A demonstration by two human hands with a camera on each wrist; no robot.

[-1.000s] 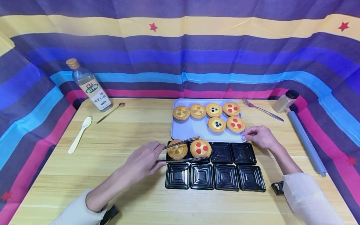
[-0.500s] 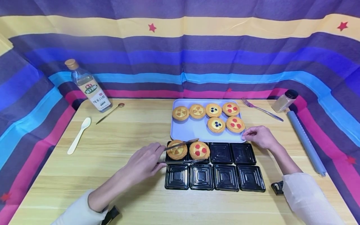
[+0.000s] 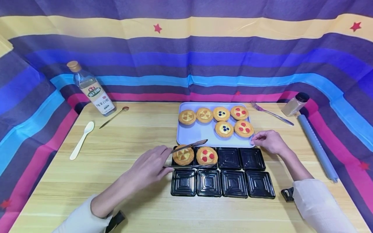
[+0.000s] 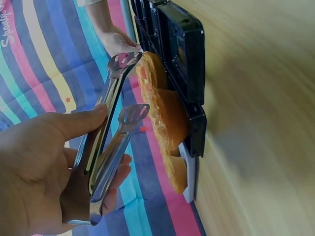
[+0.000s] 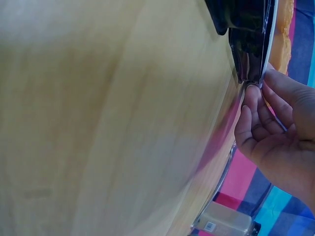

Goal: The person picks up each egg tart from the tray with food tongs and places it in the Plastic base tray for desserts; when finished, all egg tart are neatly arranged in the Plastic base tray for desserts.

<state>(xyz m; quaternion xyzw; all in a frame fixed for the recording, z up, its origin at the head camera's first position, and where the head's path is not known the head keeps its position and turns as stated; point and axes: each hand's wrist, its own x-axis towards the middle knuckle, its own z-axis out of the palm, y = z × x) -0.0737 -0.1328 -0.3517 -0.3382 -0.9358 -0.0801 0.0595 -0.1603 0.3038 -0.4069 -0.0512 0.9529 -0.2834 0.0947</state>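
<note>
My left hand [image 3: 150,165] holds metal tongs [image 4: 81,194]. In the head view the tongs' two arms stand apart, one behind and one in front of a tart with red topping [image 3: 207,156]. That tart sits in the second compartment of the back row of black plastic trays [image 3: 184,183]. To its left, a tart with tan wedges [image 3: 183,158] fills the first compartment, partly covered by the tongs. With thumb and fingers my right hand [image 3: 269,141] pinches the front right corner of the lilac tray [image 3: 193,134], also seen in the right wrist view.
Several more tarts [image 3: 223,128] stand on the lilac tray. At the left lie a white spoon [image 3: 83,140] and a thin metal spoon [image 3: 115,117], near a vinegar bottle [image 3: 97,94]. A fork [image 3: 272,113], a shaker jar [image 3: 295,104] and a grey-blue roll [image 3: 317,147] are at the right.
The tart with red topping has shifted slightly toward me and now stays still. The tongs' arms have spread wider around it. My right hand has stayed at the tray corner.
</note>
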